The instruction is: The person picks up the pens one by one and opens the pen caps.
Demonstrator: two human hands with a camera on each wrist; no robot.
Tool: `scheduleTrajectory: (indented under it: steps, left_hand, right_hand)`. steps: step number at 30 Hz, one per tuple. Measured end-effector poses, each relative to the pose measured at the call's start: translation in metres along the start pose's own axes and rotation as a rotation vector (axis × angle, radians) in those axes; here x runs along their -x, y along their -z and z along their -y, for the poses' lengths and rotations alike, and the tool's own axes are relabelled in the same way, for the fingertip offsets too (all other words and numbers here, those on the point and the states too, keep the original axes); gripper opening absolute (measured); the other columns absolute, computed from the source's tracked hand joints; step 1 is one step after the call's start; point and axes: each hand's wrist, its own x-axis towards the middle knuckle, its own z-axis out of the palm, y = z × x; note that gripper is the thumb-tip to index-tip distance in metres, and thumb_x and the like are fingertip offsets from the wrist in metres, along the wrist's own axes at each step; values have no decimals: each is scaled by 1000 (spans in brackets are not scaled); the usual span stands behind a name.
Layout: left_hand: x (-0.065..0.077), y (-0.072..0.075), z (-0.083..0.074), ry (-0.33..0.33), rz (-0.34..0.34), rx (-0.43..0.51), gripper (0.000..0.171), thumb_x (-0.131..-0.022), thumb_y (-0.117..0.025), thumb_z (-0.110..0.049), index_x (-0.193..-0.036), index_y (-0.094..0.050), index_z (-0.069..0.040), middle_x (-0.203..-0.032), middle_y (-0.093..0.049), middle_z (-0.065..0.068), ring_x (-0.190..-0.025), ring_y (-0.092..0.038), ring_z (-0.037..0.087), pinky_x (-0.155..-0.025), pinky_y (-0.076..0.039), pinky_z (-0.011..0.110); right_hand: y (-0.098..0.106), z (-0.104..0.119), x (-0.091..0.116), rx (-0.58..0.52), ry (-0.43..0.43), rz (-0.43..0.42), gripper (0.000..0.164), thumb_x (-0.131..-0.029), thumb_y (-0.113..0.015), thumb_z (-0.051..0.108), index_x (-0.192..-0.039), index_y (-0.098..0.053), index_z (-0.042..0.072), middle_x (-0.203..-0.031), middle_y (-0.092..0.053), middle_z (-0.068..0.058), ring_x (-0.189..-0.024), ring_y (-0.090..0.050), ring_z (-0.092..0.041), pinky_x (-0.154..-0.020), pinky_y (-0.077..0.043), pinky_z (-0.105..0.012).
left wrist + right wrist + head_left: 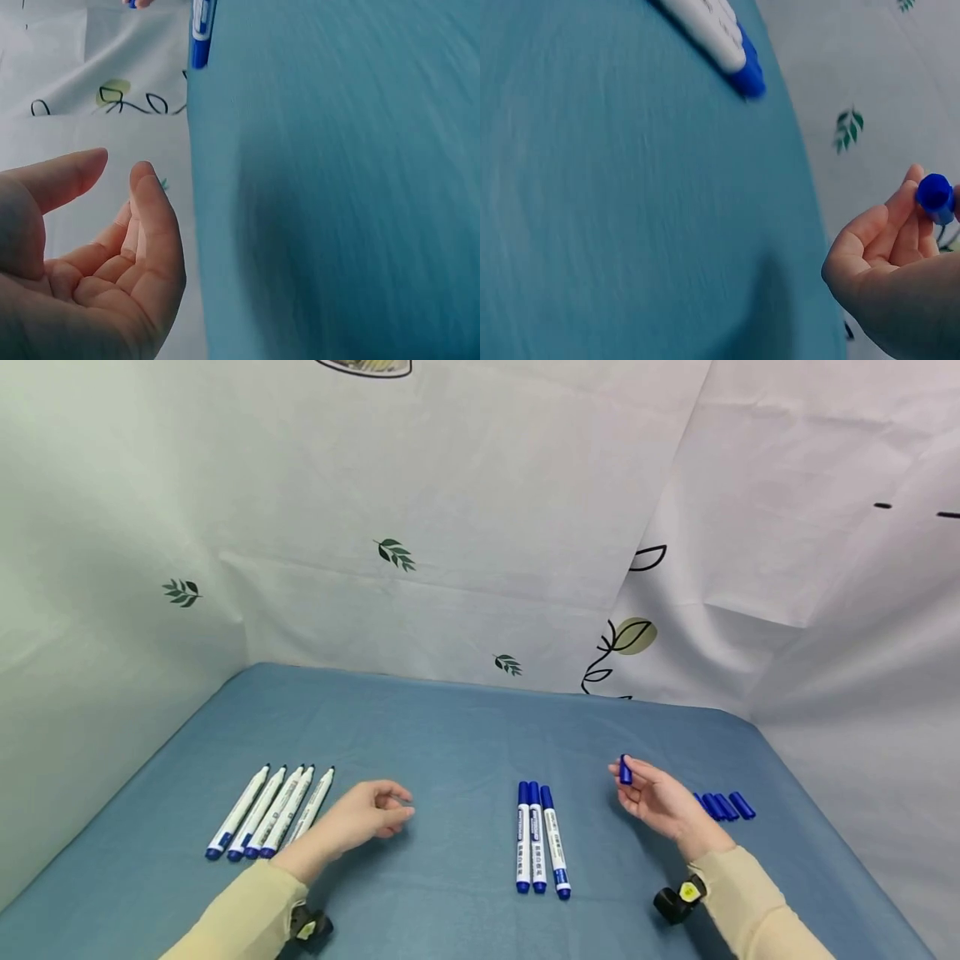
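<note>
My right hand pinches a blue marker cap between thumb and fingers, raised over the right part of the table. The cap's hollow end faces the right wrist camera. My left hand hovers with loosely bent fingers and nothing between them; in the left wrist view a gap shows between thumb and index finger. Just left of it lie several uncapped white markers, side by side, black tips pointing away. Between the hands lie three capped markers with blue caps, the rightmost slightly slanted.
Several loose blue caps lie in a row right of the right hand, partly hidden by it. A blue cloth covers the table. White patterned curtain fabric hangs behind and at both sides. Each wrist wears a black camera.
</note>
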Motion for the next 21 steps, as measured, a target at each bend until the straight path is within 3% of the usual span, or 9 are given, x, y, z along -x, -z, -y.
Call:
scheduleTrajectory:
  steps: [4,11,14,21]
  left_hand:
    - [-3,-12,-6,-3,35,27,30,-90,-64,-14,-113,-59,4,-83,-63,8,-73,-62,15,-69,-54,33]
    - [-11,-33,-13,-23,114,44,29,-89,-65,-16,-112,-60,2,-84,-62,8,-72,-56,15,-66,-48,31]
    - [-14,-41,-17,-44,142,52,28,-89,-65,-16,-110,-61,2,-83,-62,7,-71,-55,15,-64,-47,30]
    - [-20,-61,-23,-60,163,54,23,-88,-66,-15,-104,-62,2,-78,-60,3,-67,-53,13,-60,-45,28]
  right_hand:
    - [20,10,5,55,26,-33,30,-103,-39,25,-89,-65,24,-88,-68,11,-81,-59,-2,-76,-47,-22]
    - [59,22,14,97,-7,-207,27,-101,-44,25,-83,-64,27,-79,-60,10,-75,-56,-4,-73,-45,-22]
    - [75,24,18,97,-21,-240,26,-99,-46,26,-81,-64,27,-80,-58,10,-76,-56,-4,-74,-45,-21]
    - [99,33,29,196,34,-348,21,-96,-51,30,-77,-60,30,-78,-53,13,-73,-56,-1,-71,-48,-18]
